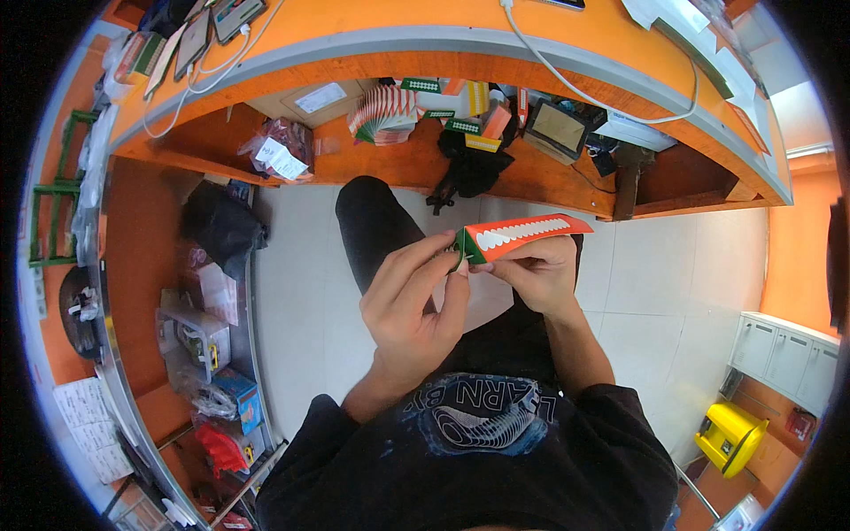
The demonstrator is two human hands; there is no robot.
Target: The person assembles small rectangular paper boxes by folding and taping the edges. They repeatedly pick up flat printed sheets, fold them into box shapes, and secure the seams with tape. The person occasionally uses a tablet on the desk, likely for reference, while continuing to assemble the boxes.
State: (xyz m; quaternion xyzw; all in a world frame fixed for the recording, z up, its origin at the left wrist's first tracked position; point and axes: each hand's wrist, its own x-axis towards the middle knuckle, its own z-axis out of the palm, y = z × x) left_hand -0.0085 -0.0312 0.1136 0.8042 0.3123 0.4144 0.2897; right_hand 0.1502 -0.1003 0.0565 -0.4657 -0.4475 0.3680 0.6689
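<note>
A long flat orange and green cardboard box (522, 236) with a row of white scallops is held over my lap. My right hand (538, 276) grips it from below near its left end. My left hand (412, 296) pinches the green end flap with its fingertips. Both hands meet at the box's left end, above my black trousers (376, 226).
A curved orange counter (425, 40) arcs overhead, with a wooden shelf (407, 164) under it holding a fanned stack of similar boxes (385, 113), a black bag (474, 164) and small devices. Clear bins and packets (204, 345) line the left. A yellow container (730, 435) stands right.
</note>
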